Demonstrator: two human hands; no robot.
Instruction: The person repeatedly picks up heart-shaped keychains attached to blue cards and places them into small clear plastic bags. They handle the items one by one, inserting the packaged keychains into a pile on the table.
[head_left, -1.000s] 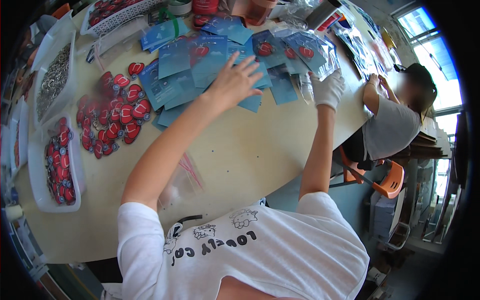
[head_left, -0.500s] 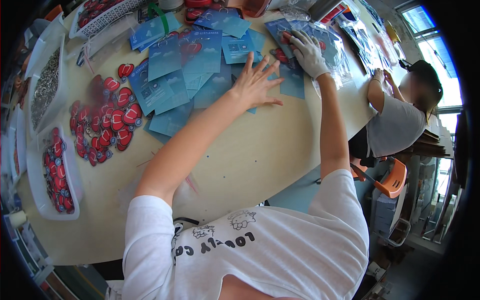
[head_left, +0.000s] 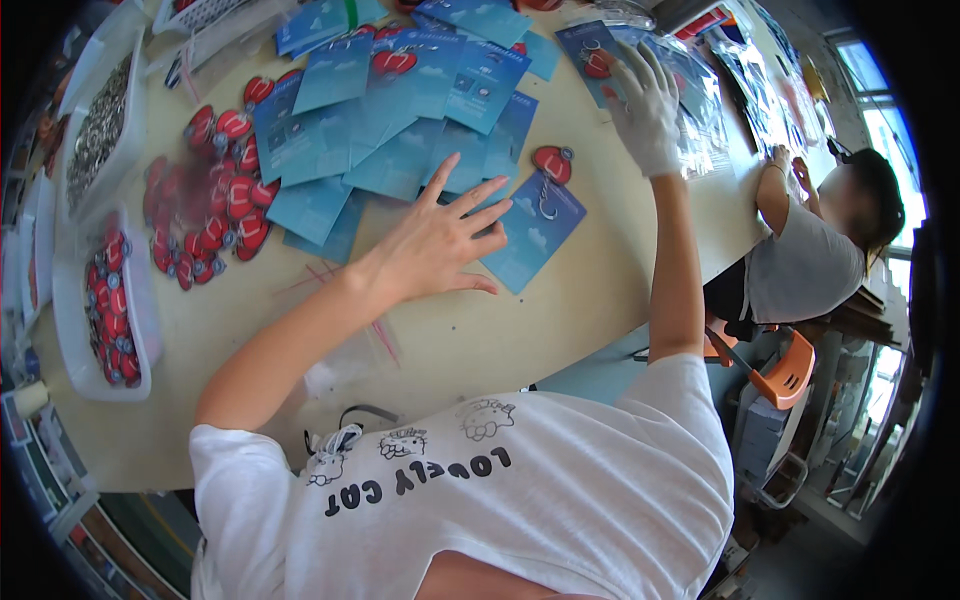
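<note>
My bare left hand point(head_left: 432, 240) is open, its fingers spread at the near edge of a spread pile of blue cards point(head_left: 395, 160). Just right of its fingertips lies a single blue card point(head_left: 535, 228) with a metal clasp on it and a red keychain charm point(head_left: 552, 165) at its top. My right hand point(head_left: 645, 120) wears a white glove and is open, fingers stretched. It rests at the side of another blue card point(head_left: 575, 45) that carries a red charm point(head_left: 597, 64). Clear plastic bags point(head_left: 705, 130) lie to its right.
Loose red charms point(head_left: 235, 195) lie heaped left of the cards. At the far left stand a clear tub of metal clasps point(head_left: 130, 75) and a clear tub of red charms point(head_left: 142, 340). Across the table on the right sits another person point(head_left: 810, 230) beside an orange chair point(head_left: 785, 370).
My left hand has drawn back toward me and left. A blue card with its charm now shows between my hands. The pile looks more bunched, and my right hand has shifted slightly right.
</note>
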